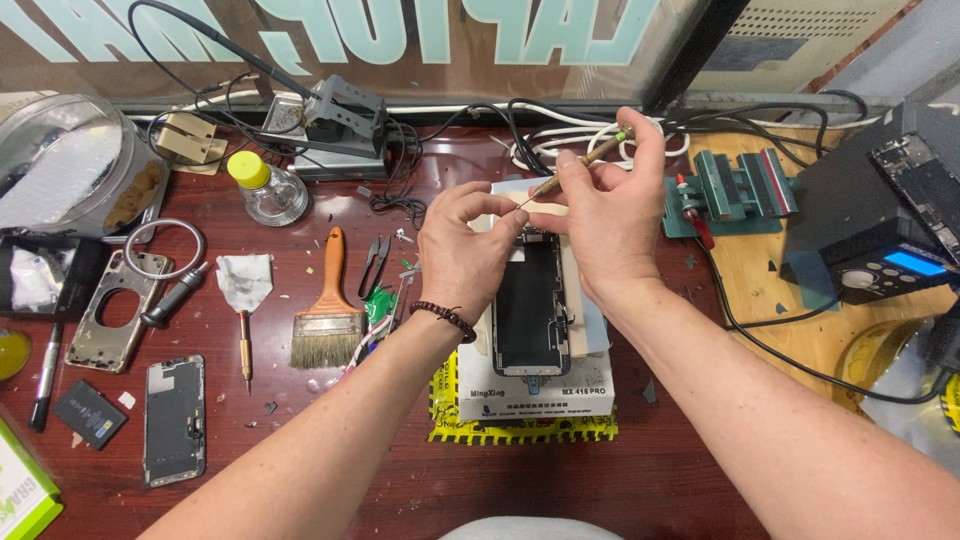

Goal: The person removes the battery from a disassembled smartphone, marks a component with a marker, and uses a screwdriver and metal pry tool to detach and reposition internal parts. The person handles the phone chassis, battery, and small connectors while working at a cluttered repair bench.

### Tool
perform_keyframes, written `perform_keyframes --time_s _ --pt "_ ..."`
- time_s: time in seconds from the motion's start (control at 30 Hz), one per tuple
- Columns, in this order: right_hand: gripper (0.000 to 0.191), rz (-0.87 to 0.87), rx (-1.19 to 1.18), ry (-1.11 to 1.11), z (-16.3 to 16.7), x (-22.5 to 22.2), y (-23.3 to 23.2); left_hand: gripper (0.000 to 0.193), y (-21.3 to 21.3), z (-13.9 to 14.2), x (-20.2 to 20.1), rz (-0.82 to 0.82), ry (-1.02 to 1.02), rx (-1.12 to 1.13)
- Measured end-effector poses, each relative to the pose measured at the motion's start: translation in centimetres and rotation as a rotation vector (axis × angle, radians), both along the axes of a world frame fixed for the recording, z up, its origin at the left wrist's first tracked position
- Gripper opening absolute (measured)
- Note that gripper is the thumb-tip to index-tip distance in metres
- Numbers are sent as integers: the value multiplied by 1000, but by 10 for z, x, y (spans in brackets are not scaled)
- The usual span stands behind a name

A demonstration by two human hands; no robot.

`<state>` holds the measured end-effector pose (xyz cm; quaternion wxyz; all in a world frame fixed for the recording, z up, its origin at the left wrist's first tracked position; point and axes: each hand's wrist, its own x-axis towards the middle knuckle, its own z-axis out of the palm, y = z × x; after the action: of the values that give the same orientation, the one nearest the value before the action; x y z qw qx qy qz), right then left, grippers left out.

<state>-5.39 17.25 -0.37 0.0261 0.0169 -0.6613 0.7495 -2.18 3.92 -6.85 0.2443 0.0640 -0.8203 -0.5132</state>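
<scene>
Both forearms frame the phone [530,305], lying lengthwise away from me on the white box [590,385]; left hand [465,250] pinches its top edge, right hand [605,225] grips the screwdriver [580,160], tip angled down-left.

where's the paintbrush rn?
Head view, left of centre on the red-brown bench: the wooden-handled paintbrush lies bristles toward the person, between the small screwdriver and the left hand, just below the black tweezers.

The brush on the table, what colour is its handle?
The brush has an orange-brown wooden handle with pale bristles, seen clearly in the head view, left of the left hand.
</scene>
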Motion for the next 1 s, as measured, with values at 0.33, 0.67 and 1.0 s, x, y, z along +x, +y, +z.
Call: perform_keyframes --time_s 0.33,0.67,1.0 --pt "61 9 -12 -12 1 0 0 15 0 3 -1 0 -29 18" --pt "61 0 -5 -19 1 -1 0 15 0 2 0 -1 -29 13" --pt "61 3 -6 -25 1 0 0 16 0 3 -1 1 -32 9"
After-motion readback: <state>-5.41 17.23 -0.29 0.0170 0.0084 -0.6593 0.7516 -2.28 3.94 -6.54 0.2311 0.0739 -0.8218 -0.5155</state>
